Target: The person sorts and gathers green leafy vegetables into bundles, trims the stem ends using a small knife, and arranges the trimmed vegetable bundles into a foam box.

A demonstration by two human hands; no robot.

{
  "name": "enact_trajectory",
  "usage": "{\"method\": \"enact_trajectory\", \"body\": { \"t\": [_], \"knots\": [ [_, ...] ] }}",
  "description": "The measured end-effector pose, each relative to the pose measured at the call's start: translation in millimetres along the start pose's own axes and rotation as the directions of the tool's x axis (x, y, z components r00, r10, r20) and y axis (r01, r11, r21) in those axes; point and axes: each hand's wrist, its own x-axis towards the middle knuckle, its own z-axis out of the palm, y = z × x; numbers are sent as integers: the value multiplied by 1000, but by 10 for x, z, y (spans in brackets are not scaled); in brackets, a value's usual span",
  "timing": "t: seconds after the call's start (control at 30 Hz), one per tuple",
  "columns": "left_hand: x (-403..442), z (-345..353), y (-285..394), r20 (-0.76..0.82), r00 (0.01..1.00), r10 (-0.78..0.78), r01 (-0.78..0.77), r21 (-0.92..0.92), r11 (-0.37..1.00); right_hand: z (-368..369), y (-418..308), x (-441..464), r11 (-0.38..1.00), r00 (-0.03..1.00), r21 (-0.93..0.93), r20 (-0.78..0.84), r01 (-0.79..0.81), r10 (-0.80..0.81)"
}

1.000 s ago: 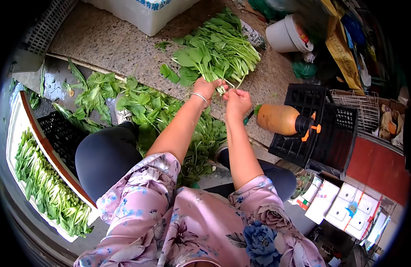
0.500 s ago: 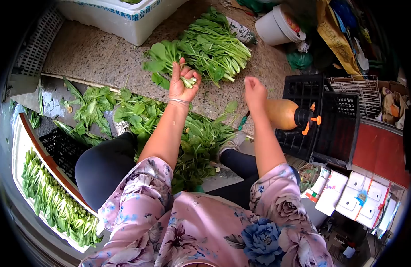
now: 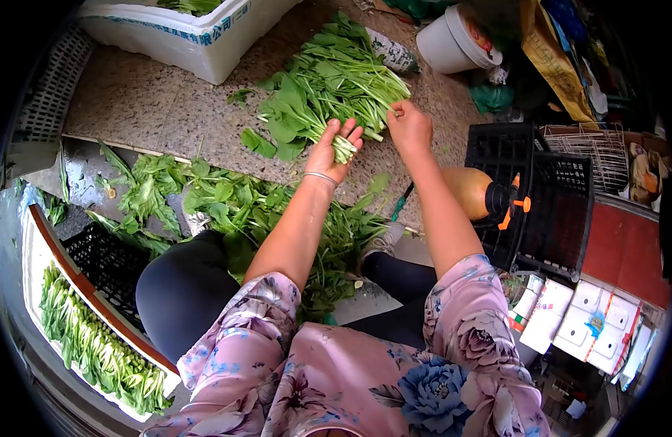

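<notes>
My left hand [image 3: 329, 154] is closed around a small bunch of leafy greens [image 3: 289, 120]; their pale cut stems show at the palm and the leaves fan out to the left. Just beyond it lies a larger pile of the same greens [image 3: 347, 76] on the stone slab [image 3: 154, 95], stems toward the right. At the stem ends of this pile, my right hand [image 3: 411, 132] pinches a green stalk between thumb and fingers. A loose leaf [image 3: 257, 143] rests on the slab left of my left hand.
A white foam box [image 3: 198, 44] stands at the back left, a white bucket [image 3: 456, 44] at the back right. An orange spray bottle [image 3: 468, 193] lies by black crates [image 3: 554, 211]. Discarded leaves [image 3: 241, 197] cover the floor; trimmed greens [image 3: 103, 342] fill a box lower left.
My left hand has moved right and slightly nearer with its bunch, close beside the pile. My right hand has shifted up and left to the stem ends.
</notes>
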Motion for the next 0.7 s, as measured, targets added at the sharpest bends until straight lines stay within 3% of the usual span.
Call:
{"method": "enact_trajectory", "body": {
  "t": [0.07,0.1,0.17,0.2,0.27,0.3,0.37,0.5,0.6,0.7],
  "knots": [
    [14,25,-57,31,999,-29,29,23,999,-4,-52,-155,947,1000,322,27,-4,-5],
    [50,13,-90,44,998,-48,44,79,996,-15,-96,-317,935,984,354,147,38,-96],
    [99,-39,-94,69,997,-32,16,212,977,-39,-106,-403,840,925,525,233,142,-302],
    [85,-31,-75,68,997,-31,16,214,977,-13,-94,-371,838,925,527,232,141,-301],
    [51,-22,-43,52,999,7,-12,84,996,84,-24,-221,880,990,458,12,122,-144],
    [49,-32,-22,65,998,-10,8,44,999,139,31,-100,917,986,368,-120,155,-118],
    [-13,6,-18,137,989,63,-52,-85,995,202,97,70,986,981,127,-170,111,-89],
    [40,16,42,116,988,102,-89,-110,990,178,63,179,989,990,98,-92,113,-104],
    [70,-13,45,-4,1000,0,0,4,1000,159,23,124,998,1000,64,-8,28,-27],
    [31,0,41,69,997,-46,38,109,993,109,-43,-3,983,996,160,-42,90,-85]
  ]
}}
